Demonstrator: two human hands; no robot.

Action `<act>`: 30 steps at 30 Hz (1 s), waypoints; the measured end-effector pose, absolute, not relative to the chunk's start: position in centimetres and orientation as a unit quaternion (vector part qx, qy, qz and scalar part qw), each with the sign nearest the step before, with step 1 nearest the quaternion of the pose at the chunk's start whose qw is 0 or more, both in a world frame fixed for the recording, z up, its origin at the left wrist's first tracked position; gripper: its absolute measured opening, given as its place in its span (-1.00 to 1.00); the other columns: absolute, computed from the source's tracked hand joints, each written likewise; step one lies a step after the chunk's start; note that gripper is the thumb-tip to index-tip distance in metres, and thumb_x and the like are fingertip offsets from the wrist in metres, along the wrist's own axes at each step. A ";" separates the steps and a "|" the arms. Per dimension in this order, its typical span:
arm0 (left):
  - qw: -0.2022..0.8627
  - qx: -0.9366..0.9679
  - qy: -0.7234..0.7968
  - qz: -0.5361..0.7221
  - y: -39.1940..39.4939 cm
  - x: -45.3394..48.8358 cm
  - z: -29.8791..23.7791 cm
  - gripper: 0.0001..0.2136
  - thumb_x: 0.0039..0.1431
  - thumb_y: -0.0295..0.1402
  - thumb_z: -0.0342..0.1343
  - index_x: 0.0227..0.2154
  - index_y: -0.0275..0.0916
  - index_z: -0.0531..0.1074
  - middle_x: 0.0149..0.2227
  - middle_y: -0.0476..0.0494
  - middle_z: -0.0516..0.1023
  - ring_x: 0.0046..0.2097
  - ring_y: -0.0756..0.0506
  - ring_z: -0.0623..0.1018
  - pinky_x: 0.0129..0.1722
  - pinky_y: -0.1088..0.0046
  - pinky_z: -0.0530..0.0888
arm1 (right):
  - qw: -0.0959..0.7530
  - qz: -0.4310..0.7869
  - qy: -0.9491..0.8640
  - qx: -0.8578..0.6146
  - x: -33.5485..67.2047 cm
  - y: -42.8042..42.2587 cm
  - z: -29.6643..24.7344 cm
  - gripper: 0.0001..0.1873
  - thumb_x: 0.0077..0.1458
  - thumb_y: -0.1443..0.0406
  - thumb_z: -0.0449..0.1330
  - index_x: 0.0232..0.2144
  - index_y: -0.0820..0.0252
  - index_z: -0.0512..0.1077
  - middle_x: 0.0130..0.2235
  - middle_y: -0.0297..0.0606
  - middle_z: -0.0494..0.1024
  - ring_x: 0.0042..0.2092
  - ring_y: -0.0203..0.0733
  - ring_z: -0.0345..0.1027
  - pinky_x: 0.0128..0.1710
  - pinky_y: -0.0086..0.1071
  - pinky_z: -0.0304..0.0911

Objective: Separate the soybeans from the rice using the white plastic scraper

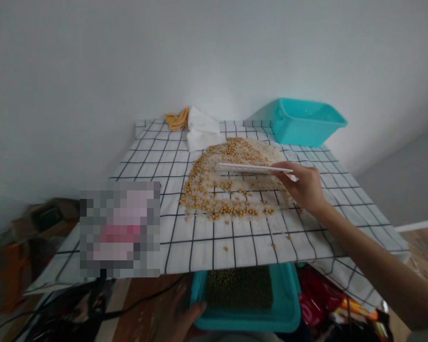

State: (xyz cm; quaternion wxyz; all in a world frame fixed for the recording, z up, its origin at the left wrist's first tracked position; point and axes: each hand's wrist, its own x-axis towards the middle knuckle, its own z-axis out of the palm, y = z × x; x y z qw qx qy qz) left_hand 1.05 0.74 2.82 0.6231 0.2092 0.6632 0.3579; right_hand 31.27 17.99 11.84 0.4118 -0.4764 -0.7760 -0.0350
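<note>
My right hand (303, 185) pinches one end of a thin white flat piece (249, 168), seen almost edge-on, so its exact kind cannot be told. It is held over a spread of yellow soybeans (231, 149) mixed with pale grains that look like rice (267, 149), on a checked tablecloth (185, 247). Below the table's front edge, my left hand (185, 313) grips the left rim of a teal plastic bin (249, 324), thumb on the rim. Small beans (238, 289) lie in this bin, dark green toward the front and yellowish toward the back.
A second teal bin (303, 128) stands at the table's back right. White paper (203, 128) and a yellow cloth (177, 118) lie at the back left. A blurred-out pinkish item (121, 228) is at the front left. Red packets (321, 294) are under the table.
</note>
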 end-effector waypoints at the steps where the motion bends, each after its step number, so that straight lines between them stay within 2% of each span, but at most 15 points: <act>1: 0.623 0.208 0.665 0.357 0.7 1.0 2.7 -0.52 -0.18 -0.22 0.31 -0.09 -0.15 0.53 0.07 -0.28 0.60 0.01 -0.44 0.58 -0.43 0.30 0.58 | 0.414 -0.038 -0.775 -0.476 31.2 18.1 11.9 -0.88 0.19 0.30 0.18 -0.29 0.09 0.55 -0.33 -0.33 0.69 -0.35 -0.22 0.58 -0.38 -0.43 0.39; 6: 0.622 0.206 0.661 0.366 0.5 0.8 1.7 -0.44 -0.21 -0.20 0.33 -0.05 -0.21 0.50 -0.01 -0.31 0.64 -0.04 -0.43 0.60 -0.44 0.28 0.57 | 0.427 -0.052 -0.763 -0.483 31.4 18.6 12.3 -0.87 0.19 0.29 0.19 -0.30 0.08 0.56 -0.33 -0.33 0.69 -0.35 -0.23 0.57 -0.37 -0.43 0.39; 12: 0.619 0.202 0.664 0.369 0.5 0.8 1.4 -0.44 -0.21 -0.17 0.32 -0.05 -0.21 0.51 0.04 -0.40 0.61 -0.04 -0.48 0.60 -0.42 0.19 0.57 | 0.436 -0.067 -0.754 -0.486 31.4 19.8 12.7 -0.89 0.17 0.29 0.21 -0.30 0.09 0.57 -0.37 -0.36 0.68 -0.39 -0.26 0.55 -0.40 -0.45 0.36; 18: 0.632 0.197 0.654 0.366 0.5 0.6 1.1 -0.45 -0.24 -0.18 0.34 -0.07 -0.18 0.54 0.00 -0.31 0.66 -0.08 -0.44 0.62 -0.44 0.23 0.56 | 0.452 -0.076 -0.738 -0.495 31.5 19.8 14.0 -0.89 0.15 0.33 0.22 -0.30 0.12 0.56 -0.42 -0.37 0.65 -0.45 -0.29 0.50 -0.47 -0.45 0.33; 23: 0.646 0.200 0.647 0.353 0.5 0.0 0.2 -0.40 -0.27 -0.16 0.38 -0.04 -0.17 0.51 -0.01 -0.30 0.66 -0.08 -0.46 0.62 -0.40 0.17 0.60 | 0.467 -0.084 -0.728 -0.495 32.1 18.4 15.3 -0.91 0.14 0.34 0.24 -0.29 0.13 0.55 -0.41 -0.37 0.66 -0.40 -0.27 0.53 -0.41 -0.43 0.37; 27: 0.646 0.210 0.640 0.360 0.6 0.3 0.9 -0.44 -0.25 -0.13 0.36 -0.07 -0.13 0.54 -0.01 -0.26 0.67 -0.06 -0.45 0.61 -0.36 0.18 0.60 | 0.434 -0.073 -0.767 -0.468 32.8 16.5 15.0 -0.89 0.15 0.31 0.25 -0.25 0.08 0.55 -0.32 -0.35 0.69 -0.35 -0.27 0.57 -0.38 -0.43 0.41; 30: 0.644 0.206 0.640 0.365 0.6 0.8 1.7 -0.48 -0.21 -0.15 0.33 -0.09 -0.14 0.55 -0.07 -0.25 0.70 -0.08 -0.43 0.62 -0.37 0.22 0.58 | 0.379 -0.040 -0.817 -0.432 33.3 15.3 13.9 -0.81 0.17 0.33 0.23 -0.16 0.01 0.54 -0.21 -0.35 0.70 -0.23 -0.22 0.60 -0.27 -0.39 0.48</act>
